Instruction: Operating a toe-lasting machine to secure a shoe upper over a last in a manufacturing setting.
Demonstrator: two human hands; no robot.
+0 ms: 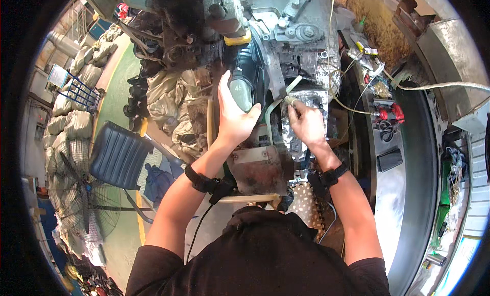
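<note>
My left hand (236, 112) cups a dark, glossy shoe (255, 66) with a pale green oval end (241, 94), thumb on one side and fingers on the other. The shoe points away from me, below a yellow-edged machine head (239, 38). To its right, my right hand (309, 123) is closed, thumb and fingertips pinched at a pale rod (293, 85) beside the machine. The exact grip point is partly hidden by the fingers. A pale bent bar (270, 117) runs between the two hands. Black bands circle both my wrists.
A rusty metal block (258, 171) stands in front of me. On the right, a bench (390, 194) bears a red tool (393, 114), black scissors (386, 132) and a hose. A black chair (120, 154), caged fan (84, 186) and pale sacks (163, 107) are at left.
</note>
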